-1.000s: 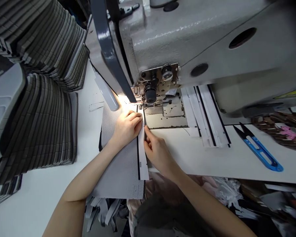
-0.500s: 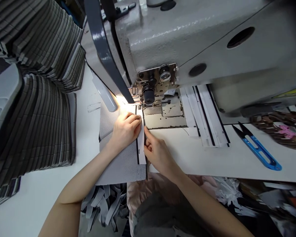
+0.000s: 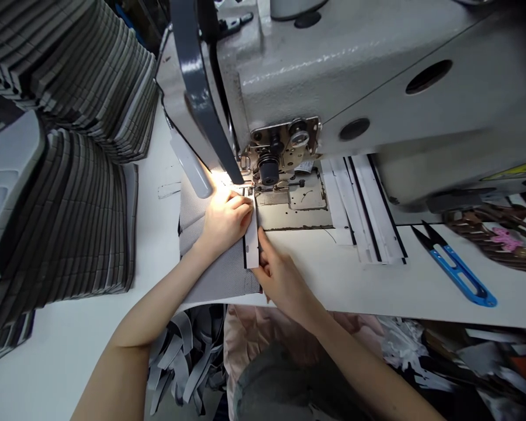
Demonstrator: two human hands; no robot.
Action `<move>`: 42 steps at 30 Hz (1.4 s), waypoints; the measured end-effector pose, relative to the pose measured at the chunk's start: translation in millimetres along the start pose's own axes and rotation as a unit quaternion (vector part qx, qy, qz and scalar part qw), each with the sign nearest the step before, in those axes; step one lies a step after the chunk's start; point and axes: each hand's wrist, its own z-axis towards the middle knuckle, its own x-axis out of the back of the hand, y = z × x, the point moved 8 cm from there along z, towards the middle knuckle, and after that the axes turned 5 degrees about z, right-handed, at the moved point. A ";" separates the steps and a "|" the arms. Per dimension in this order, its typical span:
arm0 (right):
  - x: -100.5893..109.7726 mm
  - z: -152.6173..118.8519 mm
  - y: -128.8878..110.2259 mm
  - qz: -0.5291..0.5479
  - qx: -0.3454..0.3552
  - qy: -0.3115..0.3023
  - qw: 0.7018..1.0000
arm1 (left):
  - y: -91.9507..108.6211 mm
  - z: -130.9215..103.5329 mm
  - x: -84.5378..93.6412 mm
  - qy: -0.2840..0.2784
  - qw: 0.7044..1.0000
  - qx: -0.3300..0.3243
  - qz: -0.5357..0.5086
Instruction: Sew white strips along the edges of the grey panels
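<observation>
A grey fabric panel [image 3: 221, 275] lies flat on the white table in front of the sewing machine [image 3: 333, 88]. Along its right edge runs a white strip with a black line [image 3: 251, 245], which leads up under the presser foot [image 3: 249, 190]. My left hand [image 3: 223, 222] presses flat on the panel just left of the strip, fingertips near the foot. My right hand [image 3: 280, 272] pinches the strip's right edge from the side.
Tall stacks of grey and white cut pieces [image 3: 65, 175] fill the left. More white strips [image 3: 363, 204] lie right of the needle plate. Blue thread snips [image 3: 456, 266] rest at the right. Loose scraps [image 3: 184, 362] hang below the table's front edge.
The panel and strip have fed away from me under the foot, so less of them shows near the table edge. Both hands moved forward with them.
</observation>
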 end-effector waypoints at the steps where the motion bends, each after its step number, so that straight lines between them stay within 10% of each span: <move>1: 1.0 3.1 -1.0 -0.008 0.000 0.004 1.000 | 3.9 -2.5 3.3 0.003 1.000 -0.004 0.001; 42: 39.8 57.3 -22.7 -0.161 0.049 0.111 0.979 | 4.5 -21.2 3.6 0.034 0.996 -0.025 -0.082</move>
